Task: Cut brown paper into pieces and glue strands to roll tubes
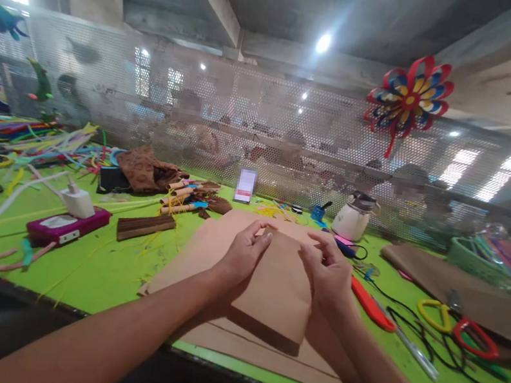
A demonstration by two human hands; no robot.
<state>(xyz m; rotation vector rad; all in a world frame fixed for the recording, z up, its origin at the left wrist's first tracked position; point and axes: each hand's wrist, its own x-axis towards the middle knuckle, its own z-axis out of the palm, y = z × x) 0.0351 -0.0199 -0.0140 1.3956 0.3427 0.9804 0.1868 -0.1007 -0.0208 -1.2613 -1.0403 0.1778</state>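
A folded piece of brown kraft paper [275,293] is between my hands, its near end showing a thick folded edge. My left hand [245,252] grips its upper left edge, thumb on top and fingers behind. At the upper right edge, my right hand [327,275] pinches the paper with curled fingers; the fingertips are partly hidden. Beneath it, larger brown paper sheets [198,254] lie flat on the green table [97,286]. Just right of my right hand lies a red-handled tool [372,306].
Scissors [471,335] and black cord lie right; a white kettle [352,217] and an upright phone [244,186] stand behind. Left are a purple power strip [68,225], pleated brown paper [145,227] and coloured strips. A perforated metal screen [251,99] borders the back.
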